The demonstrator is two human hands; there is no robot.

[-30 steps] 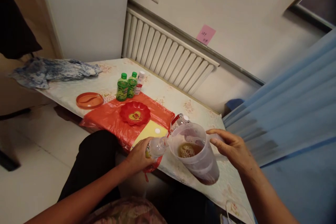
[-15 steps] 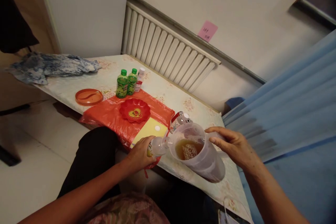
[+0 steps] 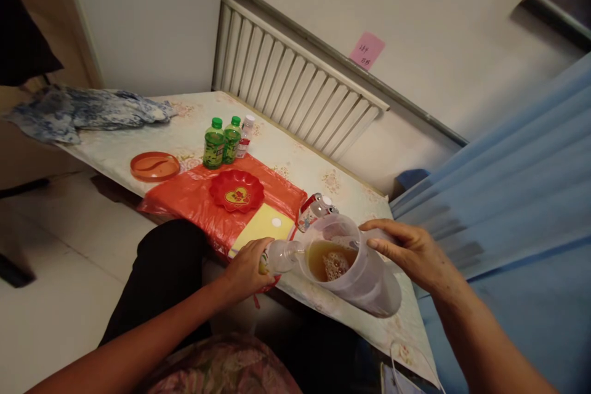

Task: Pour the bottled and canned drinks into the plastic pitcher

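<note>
My left hand is wrapped round a clear plastic bottle, which is tipped so its mouth meets the rim of a translucent pitcher. Amber liquid with foam shows inside the pitcher. My right hand grips the pitcher's handle side, thumb and fingers at the rim; the handle is partly hidden. Just behind the pitcher stands a clear container with a red pattern. A yellow booklet lies beyond my left hand, beside a red scalloped dish.
Two green-capped bottles and a white-capped bottle stand on the floral tablecloth. Nearby are an orange lid, red plastic and a blue-white cloth. A radiator runs behind the table; blue curtains hang right.
The view has shifted slightly. Both hands keep their holds, and the bottle stays tipped at the pitcher's rim.
</note>
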